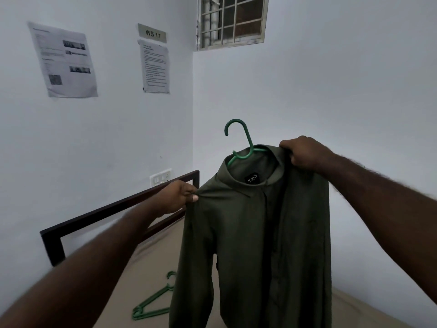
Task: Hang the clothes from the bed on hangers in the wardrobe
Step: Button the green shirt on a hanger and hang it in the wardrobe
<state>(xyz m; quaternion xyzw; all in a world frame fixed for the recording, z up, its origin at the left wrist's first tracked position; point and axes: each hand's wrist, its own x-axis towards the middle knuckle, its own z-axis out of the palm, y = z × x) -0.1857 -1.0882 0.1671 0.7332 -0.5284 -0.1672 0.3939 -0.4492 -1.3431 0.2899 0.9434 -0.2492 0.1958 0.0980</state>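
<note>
Both shirt (260, 233) shoulders pinched: L hand (176, 197), R hand (305, 152); hanger (249, 141) inside.

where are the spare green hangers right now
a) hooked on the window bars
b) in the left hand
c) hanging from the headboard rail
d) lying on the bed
d: the spare green hangers lie flat on the bed, beside the lower part of the shirt that the left hand and right hand hold up.

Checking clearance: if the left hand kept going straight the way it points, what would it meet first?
The dark green shirt, whose shoulder the left hand pinches; beyond that probably the green hanger, though depth is unclear.
</note>
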